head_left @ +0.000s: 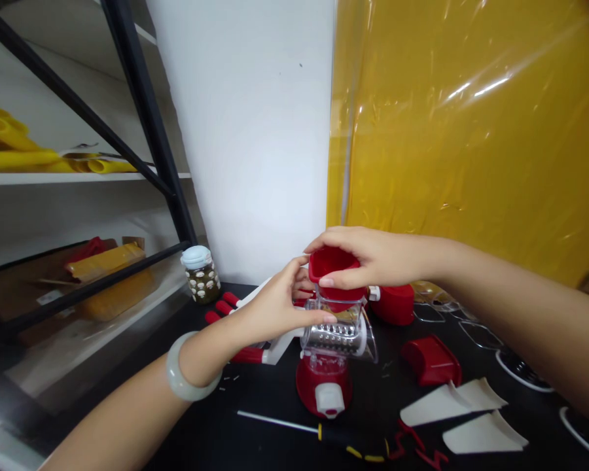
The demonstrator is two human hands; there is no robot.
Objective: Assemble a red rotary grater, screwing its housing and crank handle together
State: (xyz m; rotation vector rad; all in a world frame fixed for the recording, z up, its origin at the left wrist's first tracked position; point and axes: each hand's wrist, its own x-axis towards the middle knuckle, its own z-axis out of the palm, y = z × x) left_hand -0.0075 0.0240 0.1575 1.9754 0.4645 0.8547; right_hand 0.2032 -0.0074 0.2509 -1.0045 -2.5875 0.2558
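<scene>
A rotary grater [331, 340] with a red suction base, a clear body and a metal drum stands on the black table [255, 425]. My right hand [368, 255] grips the red pusher [334, 265] sitting in the grater's top chute, fingers curled over its rim. My left hand [275, 304], with a pale bangle at the wrist, holds the grater's clear body from the left side, thumb against the drum housing.
A small jar with a white lid [200, 273] stands at the back left beside a metal shelf rack [142, 118]. A screwdriver [314, 430], a red part [429, 358], white cone pieces [451, 400] and red-handled tools [226, 307] lie around. Yellow sheeting [471, 131] hangs behind.
</scene>
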